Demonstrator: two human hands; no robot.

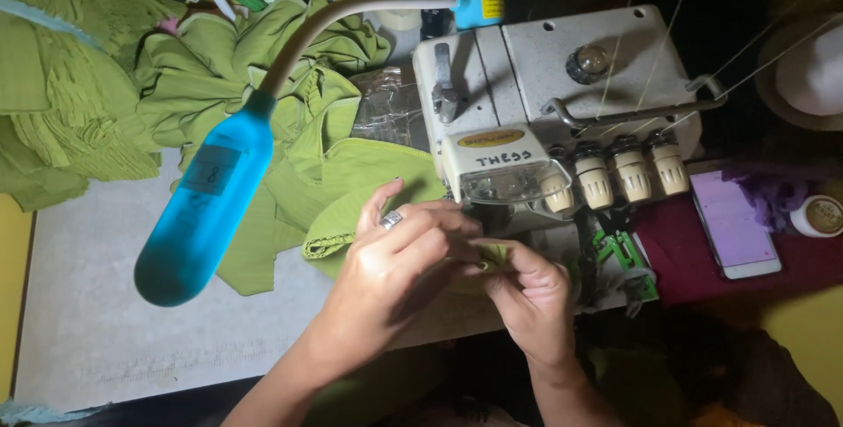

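Note:
My left hand [399, 251], with a ring on one finger, pinches a piece of green fabric [351, 186] just in front of the white overlock sewing machine [544, 93]. My right hand [527, 291] meets it from the right, fingers closed on the same fabric's edge near the machine's needle area. The fabric between my fingers is mostly hidden by both hands. The rest of the green cloth trails off to the left over the table.
A blue gooseneck lamp [206, 208] hangs over the grey table top [97, 322]. More green cloth [70, 85] is piled at the left and back. A phone [733, 225] lies on dark red cloth at the right, beside a small round tin [821, 215]. Bottles and jars stand behind.

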